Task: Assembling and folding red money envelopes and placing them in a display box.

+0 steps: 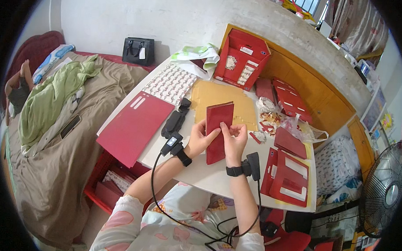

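My left hand (199,137) grips the left edge of a folded dark red card piece (217,139), its thumb across the front face. From the other side my right hand (234,138) holds the same piece, thumb pressed on its face. The piece stands nearly upright above the table's near part. Its layered top edge shows; the fingers behind it are hidden. Beyond it lies a flat sheet of brown cardboard (222,96) on the white table (199,177). Each wrist wears a black strap with a cabled device.
Red card sheets (136,126) and a printed patterned sheet (171,81) lie left, beside a black strapped device (174,121). A red display box (241,60) stands at the back. Red cut-out card (290,178), scraps (271,121) and a plastic bag (303,129) lie right. A fan (384,195) stands farther right. Someone's legs (18,82) rest on the bed.
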Motion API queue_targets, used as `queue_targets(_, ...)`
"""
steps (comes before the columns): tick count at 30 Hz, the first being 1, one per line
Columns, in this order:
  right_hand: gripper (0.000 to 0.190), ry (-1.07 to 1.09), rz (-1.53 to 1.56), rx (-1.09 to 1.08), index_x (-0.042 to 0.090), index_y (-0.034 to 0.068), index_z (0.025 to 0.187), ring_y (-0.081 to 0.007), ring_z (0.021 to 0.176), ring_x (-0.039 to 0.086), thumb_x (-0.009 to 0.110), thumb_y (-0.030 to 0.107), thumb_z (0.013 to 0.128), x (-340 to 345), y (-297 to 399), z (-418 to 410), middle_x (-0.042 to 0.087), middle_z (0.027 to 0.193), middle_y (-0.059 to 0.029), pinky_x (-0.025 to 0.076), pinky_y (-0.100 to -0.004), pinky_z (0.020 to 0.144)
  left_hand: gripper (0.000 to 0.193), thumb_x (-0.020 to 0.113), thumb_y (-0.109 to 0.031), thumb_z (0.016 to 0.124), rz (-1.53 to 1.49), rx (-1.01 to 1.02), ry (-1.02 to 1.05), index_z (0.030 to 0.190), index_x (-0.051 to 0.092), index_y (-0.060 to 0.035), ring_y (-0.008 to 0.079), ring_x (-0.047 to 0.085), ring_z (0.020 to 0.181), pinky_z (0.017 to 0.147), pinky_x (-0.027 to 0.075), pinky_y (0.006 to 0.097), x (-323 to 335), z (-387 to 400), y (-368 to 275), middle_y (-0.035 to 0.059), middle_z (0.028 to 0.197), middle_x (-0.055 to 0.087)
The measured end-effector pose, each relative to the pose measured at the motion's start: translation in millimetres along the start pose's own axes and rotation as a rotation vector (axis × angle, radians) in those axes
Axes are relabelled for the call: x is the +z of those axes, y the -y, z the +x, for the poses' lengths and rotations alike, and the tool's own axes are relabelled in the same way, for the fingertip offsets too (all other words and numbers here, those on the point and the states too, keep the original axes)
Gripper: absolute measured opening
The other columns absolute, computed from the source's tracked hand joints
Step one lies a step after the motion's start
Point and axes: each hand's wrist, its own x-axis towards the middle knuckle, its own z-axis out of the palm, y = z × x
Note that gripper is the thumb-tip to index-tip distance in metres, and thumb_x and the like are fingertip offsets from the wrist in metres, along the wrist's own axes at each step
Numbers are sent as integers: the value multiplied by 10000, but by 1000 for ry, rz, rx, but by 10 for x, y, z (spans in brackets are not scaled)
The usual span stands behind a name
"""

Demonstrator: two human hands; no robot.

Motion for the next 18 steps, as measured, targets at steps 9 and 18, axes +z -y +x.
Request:
queue_targets(9, 149, 279, -394, -443, 560, 57, 886, -191, 587, 574, 602, -3, 755, -378, 31, 138, 537, 807, -68, 462, -287, 521, 273, 607, -149, 817, -33, -329, 68, 1013, 566, 37, 94, 583, 790, 685, 481, 230, -19, 13, -27, 77, 936, 617)
queue_targets(18, 77, 395, -678, -782, 585, 44, 830, -201, 608, 593, 614, 68, 763, -455, 31, 153, 552, 778, -35, 481, -288, 506, 302, 610, -156, 810, 44, -411, 130, 1032, 554, 40, 101, 584, 795, 695, 484, 235, -26, -5, 129, 72, 931, 608)
